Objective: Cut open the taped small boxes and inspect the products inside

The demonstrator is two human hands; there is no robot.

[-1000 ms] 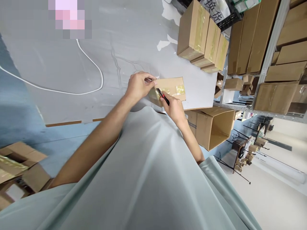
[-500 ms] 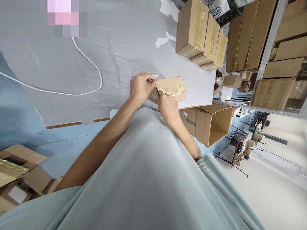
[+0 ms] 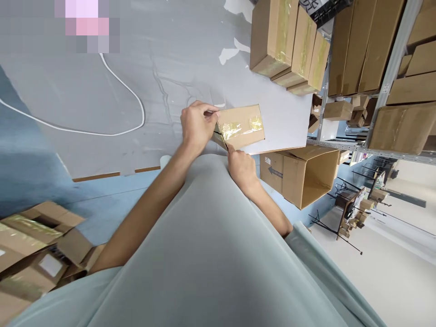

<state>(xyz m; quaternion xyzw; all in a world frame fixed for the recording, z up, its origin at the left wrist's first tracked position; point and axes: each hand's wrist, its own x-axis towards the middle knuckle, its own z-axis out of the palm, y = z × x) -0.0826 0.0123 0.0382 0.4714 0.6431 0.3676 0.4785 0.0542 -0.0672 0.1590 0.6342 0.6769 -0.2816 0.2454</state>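
A small cardboard box (image 3: 242, 113) with shiny yellowish tape across its top lies near the front edge of the grey table (image 3: 190, 54). My left hand (image 3: 198, 122) is closed at the box's left end, thumb and fingers pinched at its edge. Just in front of the box's near left corner, my right hand (image 3: 242, 169) is closed around a thin dark tool, mostly hidden in the fingers. The tool's narrow tip points up toward the taped left edge. A dark gap or line shows at that end of the box.
Taped cartons (image 3: 272, 41) stand at the table's back right. A large open carton (image 3: 289, 175) sits below the right edge. Shelving with boxes (image 3: 381, 95) rises at right. A white cable (image 3: 141, 104) curves across the left; opened cartons (image 3: 44, 227) lie lower left.
My right hand has moved down toward me, from the box's left end to its near corner, drawing the thin tool with it. My left hand stays at the left end. The view has shifted slightly.
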